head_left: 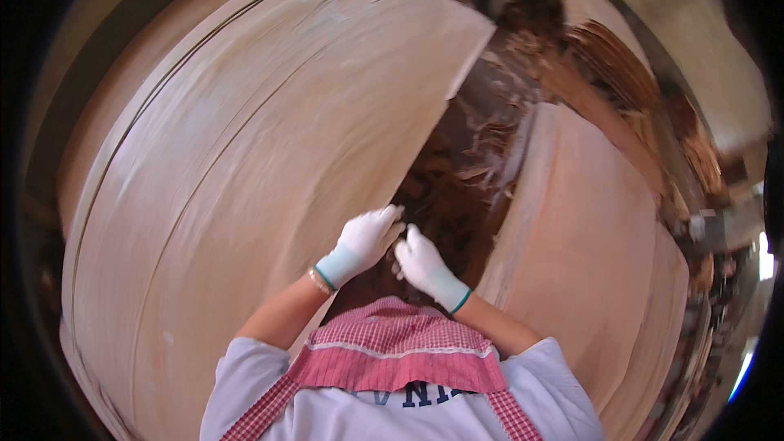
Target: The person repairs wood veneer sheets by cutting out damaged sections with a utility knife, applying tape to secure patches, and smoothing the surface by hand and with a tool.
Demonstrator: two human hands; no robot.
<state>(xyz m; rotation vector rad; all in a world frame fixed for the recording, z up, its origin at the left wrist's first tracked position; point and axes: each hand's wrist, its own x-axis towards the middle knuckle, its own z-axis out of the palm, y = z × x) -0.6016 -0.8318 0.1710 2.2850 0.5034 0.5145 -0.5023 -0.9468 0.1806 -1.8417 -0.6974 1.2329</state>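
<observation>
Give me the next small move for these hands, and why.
Perhaps rest the left hand lightly on the edge of the large pale sheet: that edge runs right beside it, contact is unclear, and nothing shows clearly held in it or in the nearby right hand.

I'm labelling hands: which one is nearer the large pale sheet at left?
Left: the left hand appears at the right edge of the large pale sheet; the right hand is farther right.

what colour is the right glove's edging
The right glove has teal-green edging, best seen in the head view.
</observation>
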